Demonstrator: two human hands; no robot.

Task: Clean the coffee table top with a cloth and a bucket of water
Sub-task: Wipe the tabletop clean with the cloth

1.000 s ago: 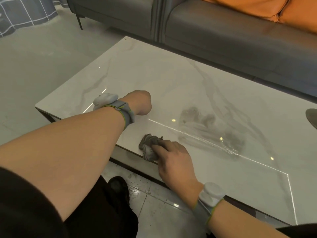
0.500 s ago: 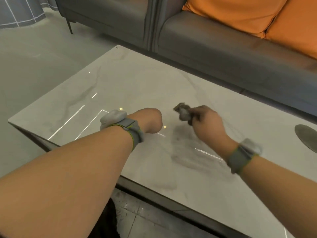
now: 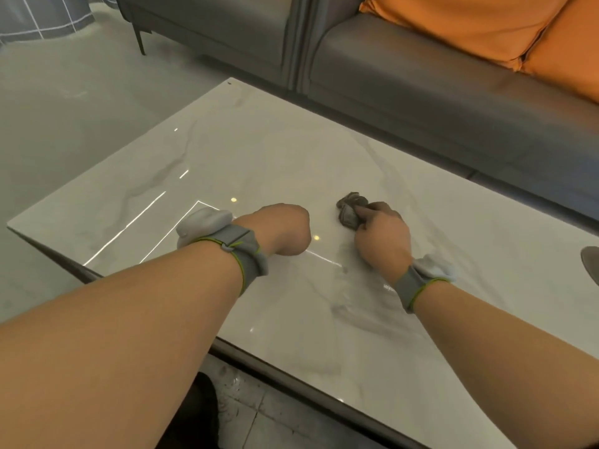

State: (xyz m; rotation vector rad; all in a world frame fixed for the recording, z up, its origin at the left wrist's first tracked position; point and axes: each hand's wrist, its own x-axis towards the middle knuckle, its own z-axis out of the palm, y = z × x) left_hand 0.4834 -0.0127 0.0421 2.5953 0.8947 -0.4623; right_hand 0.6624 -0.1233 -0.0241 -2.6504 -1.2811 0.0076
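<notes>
The white marble-look coffee table top (image 3: 265, 150) fills the middle of the view. My right hand (image 3: 384, 236) grips a small crumpled grey cloth (image 3: 350, 209) and presses it on the table near the centre. Faint wet smears trail on the surface below that hand. My left hand (image 3: 283, 228) rests on the table to the left of the cloth, curled into a fist with nothing in it. Both wrists wear grey bands. No bucket is in view.
A grey sofa (image 3: 437, 92) with orange cushions (image 3: 470, 24) runs along the table's far side. A dark round object (image 3: 591, 264) sits at the table's right edge. The near table edge (image 3: 291, 371) borders tiled floor (image 3: 259, 413). Grey floor lies left.
My right hand carried the cloth from the near table edge up toward the centre, leaving wet streaks behind. The left fist stayed planted on the table.
</notes>
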